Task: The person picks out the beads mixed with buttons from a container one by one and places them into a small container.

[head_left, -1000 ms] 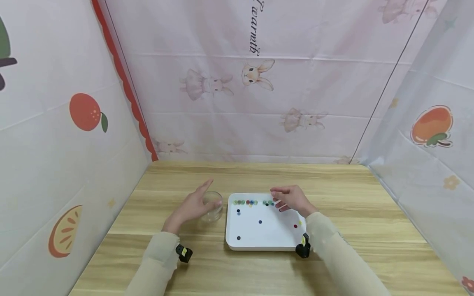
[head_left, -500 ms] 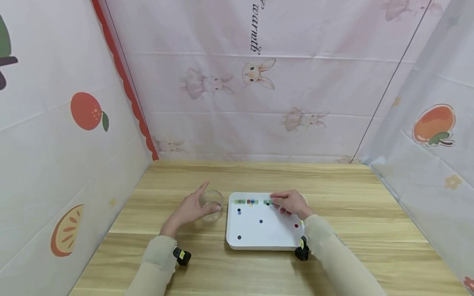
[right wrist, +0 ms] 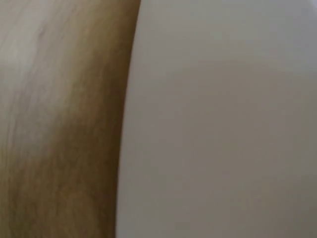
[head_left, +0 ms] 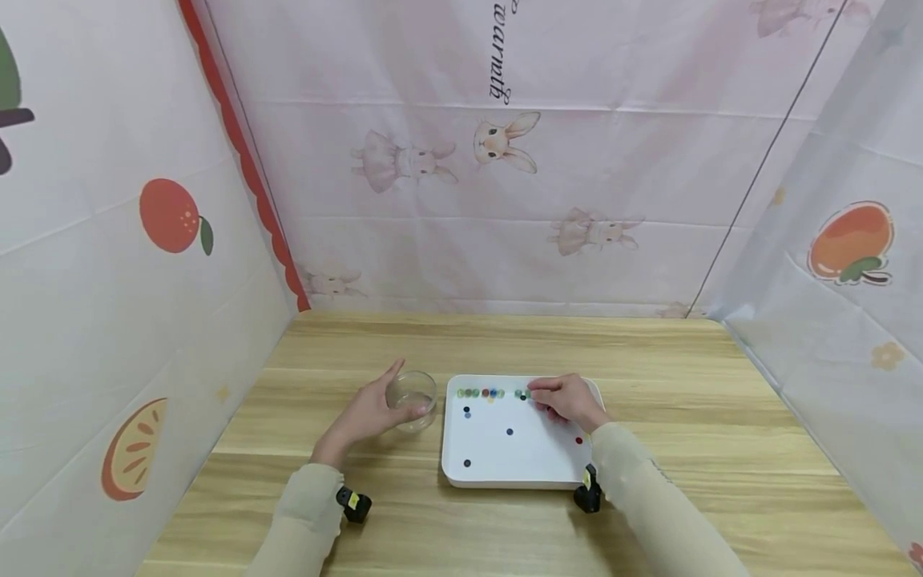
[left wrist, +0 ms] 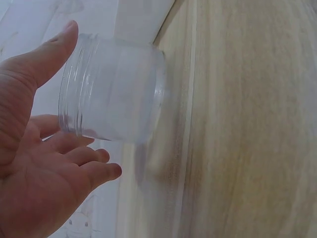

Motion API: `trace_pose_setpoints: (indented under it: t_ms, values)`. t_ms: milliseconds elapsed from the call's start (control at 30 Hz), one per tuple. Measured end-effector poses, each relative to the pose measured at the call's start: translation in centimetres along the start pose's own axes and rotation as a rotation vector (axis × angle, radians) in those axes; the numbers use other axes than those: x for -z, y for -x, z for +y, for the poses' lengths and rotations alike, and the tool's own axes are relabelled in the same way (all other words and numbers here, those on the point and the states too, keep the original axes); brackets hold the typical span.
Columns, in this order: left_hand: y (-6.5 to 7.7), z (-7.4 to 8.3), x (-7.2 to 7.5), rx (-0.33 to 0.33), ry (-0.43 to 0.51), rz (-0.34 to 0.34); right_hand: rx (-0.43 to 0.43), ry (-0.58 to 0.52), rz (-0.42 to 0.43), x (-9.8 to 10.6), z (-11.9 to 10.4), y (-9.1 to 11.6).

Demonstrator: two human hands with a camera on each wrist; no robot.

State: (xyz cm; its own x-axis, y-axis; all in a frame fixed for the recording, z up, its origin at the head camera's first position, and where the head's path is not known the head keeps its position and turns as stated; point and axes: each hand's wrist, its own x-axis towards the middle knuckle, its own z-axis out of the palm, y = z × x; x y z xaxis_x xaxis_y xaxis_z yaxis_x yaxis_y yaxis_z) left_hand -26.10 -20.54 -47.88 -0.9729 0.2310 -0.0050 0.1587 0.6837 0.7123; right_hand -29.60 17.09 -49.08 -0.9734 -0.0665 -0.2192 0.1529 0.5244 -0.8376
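Observation:
A clear plastic jar (left wrist: 116,89) stands without a lid on the table, left of a shallow white tray (head_left: 519,483). My left hand (head_left: 370,414) is around its near left side, the thumb at the rim. The other fingers (left wrist: 91,171) are relaxed and spread, not curled round the jar. Along the tray's far side lies a row of glass marbles (head_left: 476,393). My right hand (head_left: 570,398) is over the tray's far right part, thumb and forefinger together on a greenish marble (head_left: 528,393) in that row. The right wrist view shows only tray and table.
Small dark spots, bead-like, lie scattered in the tray, such as a blue one (head_left: 509,432), a black one (head_left: 467,463) and a red one (head_left: 579,440). The wooden table (head_left: 404,529) is bordered by printed cloth walls (head_left: 461,264) at the back and sides.
My right hand has come down slightly toward the row, and its thumb and forefinger have closed together. The left hand has drawn back a little along the jar.

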Motion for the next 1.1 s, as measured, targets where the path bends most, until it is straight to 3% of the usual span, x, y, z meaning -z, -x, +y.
trace_pose_setpoints:
  t_ms: [700,1100]
  values:
    - [-0.04,-0.53,-0.13,0.018,-0.033,0.001,0.041,0.095,0.056,-0.74,0.42,-0.47]
    - [0.15,-0.38,-0.11,0.018,-0.016,-0.009,0.026,0.071,0.022,0.02,-0.41,-0.37]
